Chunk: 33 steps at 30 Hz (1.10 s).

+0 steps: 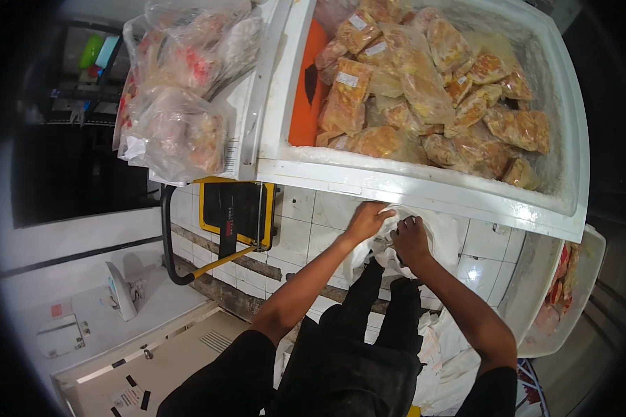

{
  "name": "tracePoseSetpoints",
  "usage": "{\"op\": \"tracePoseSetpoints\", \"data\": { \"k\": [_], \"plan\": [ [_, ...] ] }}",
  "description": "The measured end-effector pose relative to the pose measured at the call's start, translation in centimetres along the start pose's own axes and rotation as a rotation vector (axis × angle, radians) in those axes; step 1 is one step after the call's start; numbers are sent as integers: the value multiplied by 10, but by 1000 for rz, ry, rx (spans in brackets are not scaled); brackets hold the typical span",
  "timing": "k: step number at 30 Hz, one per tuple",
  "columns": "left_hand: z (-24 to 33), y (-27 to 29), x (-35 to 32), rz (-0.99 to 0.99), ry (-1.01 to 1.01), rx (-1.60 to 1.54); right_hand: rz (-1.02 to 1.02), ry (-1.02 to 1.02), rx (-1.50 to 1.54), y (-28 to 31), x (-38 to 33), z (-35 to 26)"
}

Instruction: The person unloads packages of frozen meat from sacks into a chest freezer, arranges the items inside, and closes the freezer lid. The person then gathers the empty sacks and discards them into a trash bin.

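Observation:
In front of my legs, below the freezer's near wall, a white sack (444,233) hangs or stands with its mouth bunched up. My left hand (368,221) grips the sack's upper left edge, thumb and fingers closed on it. Beside it, my right hand (410,242) has its fingers curled into the sack's mouth, gripping the bunched material. Whatever is inside the sack is hidden from view. Just beyond both hands is an open chest freezer (410,179) full of plastic-wrapped packs of frozen, orange-brown food (424,76).
Clear plastic bags (181,104) with pale and red contents lie left of the freezer's opening. Below them stands a yellow and black folding platform (229,212) with a curved handle. At right, a pale tub (584,278) holds reddish packs. White sacks (459,354) lie by my legs.

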<state>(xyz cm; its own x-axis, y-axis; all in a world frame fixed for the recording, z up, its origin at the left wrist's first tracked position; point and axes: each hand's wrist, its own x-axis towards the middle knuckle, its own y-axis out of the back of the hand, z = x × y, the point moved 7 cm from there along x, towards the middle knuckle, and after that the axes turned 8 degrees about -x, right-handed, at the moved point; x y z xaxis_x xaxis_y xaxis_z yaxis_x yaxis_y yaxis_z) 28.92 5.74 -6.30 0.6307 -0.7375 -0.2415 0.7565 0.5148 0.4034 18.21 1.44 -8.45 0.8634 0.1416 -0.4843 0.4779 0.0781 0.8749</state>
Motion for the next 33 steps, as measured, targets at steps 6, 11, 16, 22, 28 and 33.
{"op": "tracePoseSetpoints", "data": {
  "k": [6,11,16,22,28,33],
  "plan": [
    [-34,9,0,63,109,-85,79,-92,414,-55,24,-43],
    [-91,47,-11,98,171,-5,-167,-8,614,-27,-39,-50],
    [-217,96,-67,447,450,-170,-332,-48,620,78,-126,8],
    [-218,66,-125,494,454,52,188,-295,1102,228,-41,50],
    [-252,46,-166,422,577,100,727,-49,528,342,128,31],
    [-247,33,-159,420,642,-479,907,71,352,385,197,19]
  ]
}}
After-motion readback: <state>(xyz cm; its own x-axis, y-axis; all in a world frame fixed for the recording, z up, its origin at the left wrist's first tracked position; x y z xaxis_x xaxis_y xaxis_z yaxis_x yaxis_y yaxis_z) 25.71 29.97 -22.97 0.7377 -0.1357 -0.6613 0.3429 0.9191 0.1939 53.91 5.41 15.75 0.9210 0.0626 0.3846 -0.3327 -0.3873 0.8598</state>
